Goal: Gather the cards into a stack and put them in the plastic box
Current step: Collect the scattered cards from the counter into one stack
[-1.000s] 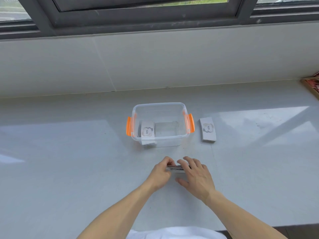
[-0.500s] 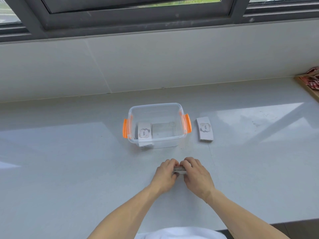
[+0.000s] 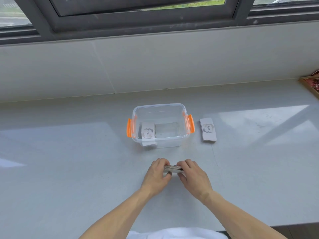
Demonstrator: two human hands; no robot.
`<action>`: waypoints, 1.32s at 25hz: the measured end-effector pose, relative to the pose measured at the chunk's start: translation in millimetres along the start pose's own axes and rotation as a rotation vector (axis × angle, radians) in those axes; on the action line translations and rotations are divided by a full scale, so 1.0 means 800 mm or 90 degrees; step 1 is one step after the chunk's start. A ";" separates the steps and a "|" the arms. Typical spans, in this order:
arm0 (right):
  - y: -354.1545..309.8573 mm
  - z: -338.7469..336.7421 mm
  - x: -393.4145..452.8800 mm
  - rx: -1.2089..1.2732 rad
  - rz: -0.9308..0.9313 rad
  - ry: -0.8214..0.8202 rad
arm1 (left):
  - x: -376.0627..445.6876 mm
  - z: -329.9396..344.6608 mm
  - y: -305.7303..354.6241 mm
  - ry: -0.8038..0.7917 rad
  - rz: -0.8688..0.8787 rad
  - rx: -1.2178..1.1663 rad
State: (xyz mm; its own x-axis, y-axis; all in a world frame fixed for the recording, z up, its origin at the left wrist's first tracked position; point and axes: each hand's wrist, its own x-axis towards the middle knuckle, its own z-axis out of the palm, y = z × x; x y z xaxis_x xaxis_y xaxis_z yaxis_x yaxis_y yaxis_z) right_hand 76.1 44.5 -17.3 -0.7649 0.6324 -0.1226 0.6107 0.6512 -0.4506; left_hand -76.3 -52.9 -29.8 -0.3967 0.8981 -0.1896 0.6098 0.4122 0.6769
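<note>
Clear plastic, paper cards, glossy counter

The box (image 3: 159,125) at frame centre is clear, smooth plastic with orange plastic clips (image 3: 190,123); the cards (image 3: 207,129) right of it look matt paper; the pale counter (image 3: 69,169) shines glossy and smooth.

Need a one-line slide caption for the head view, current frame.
Both hands, left hand and right hand, square a card stack before the clear box; another pile waits beside it.

Two hands, the left hand (image 3: 156,175) and the right hand (image 3: 193,175), press one stack of cards (image 3: 173,168) between them. Beyond the hands stands one plastic box (image 3: 159,107) with two orange latches and one card pile (image 3: 147,132) inside. One more card pile (image 3: 207,129) lies beyond the right hand, beside the box.
</note>
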 end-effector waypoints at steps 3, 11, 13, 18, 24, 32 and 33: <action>-0.004 0.007 -0.006 -0.015 0.006 -0.032 | -0.008 0.002 -0.005 -0.030 -0.023 0.046; -0.007 0.010 -0.003 -0.021 0.003 -0.025 | -0.008 0.002 -0.004 -0.024 -0.031 0.102; -0.006 0.011 -0.005 -0.041 -0.018 -0.034 | -0.009 0.003 -0.006 -0.030 -0.026 0.137; -0.008 0.014 -0.006 -0.068 -0.025 -0.031 | -0.009 0.004 -0.009 -0.042 -0.018 0.162; -0.015 0.009 -0.008 -0.102 -0.011 -0.022 | -0.003 0.002 -0.014 -0.059 0.002 0.169; -0.017 -0.004 -0.008 -0.160 -0.049 -0.006 | 0.004 -0.006 -0.013 -0.095 0.016 0.188; -0.013 -0.005 -0.005 -0.144 -0.045 -0.020 | 0.006 -0.007 -0.009 -0.102 0.007 0.182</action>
State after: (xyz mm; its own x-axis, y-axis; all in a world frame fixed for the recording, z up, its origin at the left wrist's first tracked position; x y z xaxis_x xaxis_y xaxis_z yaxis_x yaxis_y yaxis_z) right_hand 73.6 36.8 -8.4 -0.8115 0.5704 -0.1267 0.5826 0.7734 -0.2499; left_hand -86.8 -52.2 -32.0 -0.2892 0.9063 -0.3083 0.7907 0.4077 0.4567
